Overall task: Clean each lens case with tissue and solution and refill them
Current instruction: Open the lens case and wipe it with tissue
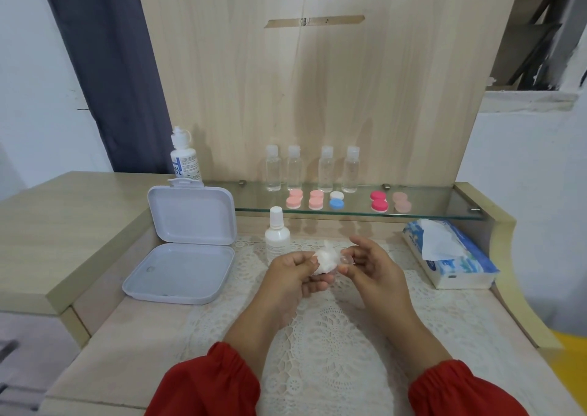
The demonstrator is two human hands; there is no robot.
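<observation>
A: While both hands meet low over the lace mat (333, 336), what exactly do they hold?

B: The left hand (292, 275) has its fingers curled around a crumpled tissue (324, 261). The right hand (371, 266) pinches a small clear piece (345, 260), I think one part of a lens case, and it touches the tissue. So I judge the wiping is in progress.

A: What could go wrong here?

B: The piece is small, clear and probably wet, so it may slip from the pinch, fall on the mat and be hard to find there. Also the tissue can leave fibres inside if it tears.

A: And just behind the hands?

B: A small white bottle (277, 234) stands very near the left hand. A wide movement of the knuckles could knock it over. To the left, the open white box (187, 247) lies on the desk (111, 336), and the tissue pack (451, 253) lies to the right.

A: Farther back?

B: On the glass shelf (438, 207) wait the closed lens cases (336, 200), pink, white-blue and red, with four clear bottles (313, 169) behind them. The solution bottle (185, 158) stands at far left. The cases look alike, so a cleaned one may be confused with an uncleaned one.
</observation>
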